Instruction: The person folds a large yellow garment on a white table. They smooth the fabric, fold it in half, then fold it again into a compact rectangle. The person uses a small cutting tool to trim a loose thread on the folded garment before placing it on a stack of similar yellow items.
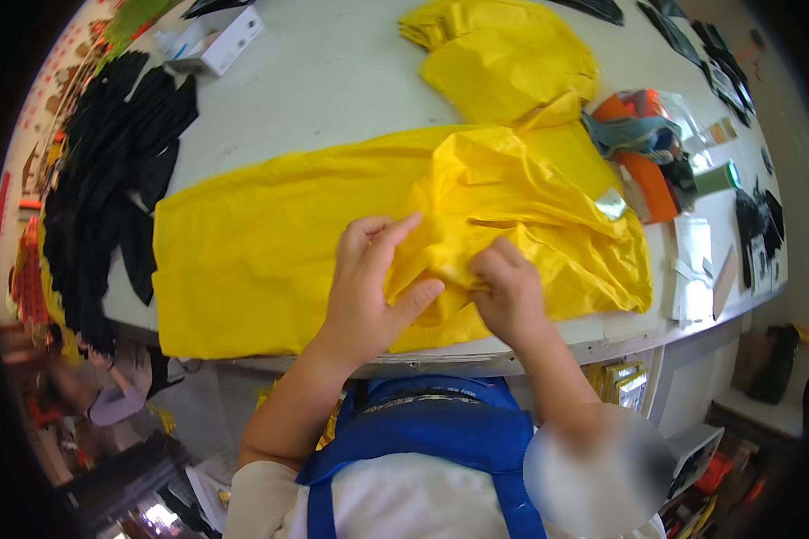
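While facing a wide, pale, smooth-topped table (306, 81), grips a bunched fold of a large, glossy yellow sheet of cloth-like material (243, 260) in the right hand (515, 296), with fingers curled in tightly against it. Holds the left hand (364, 292) wide, just to the left of that fold, with thumb well apart from fingers; cannot tell for sure about any contact between left fingertips and material. Has the sheet stretched along the near edge of the table, fairly smooth and flat on the left, gathered on the right into a raised, crumpled mound around the right hand. Has beyond it a thick, folded pile of yellow material (512, 63); cannot tell whether joined to the sheet or separate. Has to the left a long, loose heap of black cloth (108, 144), and near its far end a white rectangular box (229, 43). Has to the right, just beyond the sheet, a bright orange item (654, 190), a crumpled blue-grey cloth (629, 135) and a green cylinder (715, 180), with a flat white package (692, 269) lying nearer. Wears a bright blue apron (422, 431) over a white top (395, 494). Shares the room with another person, showing a lilac sleeve (117, 406) at lower left.
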`<action>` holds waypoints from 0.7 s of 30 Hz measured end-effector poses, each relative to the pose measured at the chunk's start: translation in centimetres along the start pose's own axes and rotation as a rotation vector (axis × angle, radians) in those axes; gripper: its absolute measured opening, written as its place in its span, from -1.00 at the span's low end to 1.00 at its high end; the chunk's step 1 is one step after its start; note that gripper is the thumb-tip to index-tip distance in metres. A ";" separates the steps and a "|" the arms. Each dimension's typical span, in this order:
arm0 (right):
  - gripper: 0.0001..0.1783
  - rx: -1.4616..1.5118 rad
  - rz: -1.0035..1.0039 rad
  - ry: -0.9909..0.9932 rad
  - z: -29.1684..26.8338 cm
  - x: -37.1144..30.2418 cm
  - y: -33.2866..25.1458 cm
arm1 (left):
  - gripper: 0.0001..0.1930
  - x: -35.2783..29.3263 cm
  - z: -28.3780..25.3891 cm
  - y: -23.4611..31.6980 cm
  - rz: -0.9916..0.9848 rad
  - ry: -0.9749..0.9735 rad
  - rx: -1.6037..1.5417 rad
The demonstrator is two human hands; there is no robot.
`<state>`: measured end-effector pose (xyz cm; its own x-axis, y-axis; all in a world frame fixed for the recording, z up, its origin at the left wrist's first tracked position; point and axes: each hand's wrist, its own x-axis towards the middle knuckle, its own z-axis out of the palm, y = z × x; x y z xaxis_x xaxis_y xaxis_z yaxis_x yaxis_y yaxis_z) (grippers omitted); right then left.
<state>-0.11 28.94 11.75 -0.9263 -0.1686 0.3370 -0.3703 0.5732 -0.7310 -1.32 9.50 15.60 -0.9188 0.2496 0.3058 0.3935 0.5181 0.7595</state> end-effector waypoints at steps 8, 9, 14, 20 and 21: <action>-0.70 0.443 0.298 -0.094 -0.2 -2.0 2.8 | -0.82 -0.4 3.0 -0.4 -0.098 -0.490 -0.047; -0.71 0.420 0.275 -0.220 -1.2 -1.8 2.7 | -0.84 -0.8 3.2 -0.3 -0.098 -0.484 -0.065; -0.80 0.826 0.337 -0.231 -2.1 -2.5 2.3 | -0.85 -1.0 3.8 0.6 0.013 -0.118 -0.006; -0.82 0.950 0.459 -0.136 -0.8 -1.4 0.6 | -0.89 -0.2 1.5 0.3 -0.262 -0.204 -0.481; -0.83 0.988 0.490 -0.206 -1.3 -1.1 0.9 | -0.90 -0.3 1.3 0.2 -0.380 -0.262 -0.607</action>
<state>0.69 30.65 11.46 -0.9473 -0.2810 -0.1538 0.2290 -0.2582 -0.9386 -0.93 10.60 14.87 -0.9203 0.3697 -0.1281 -0.1039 0.0848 0.9910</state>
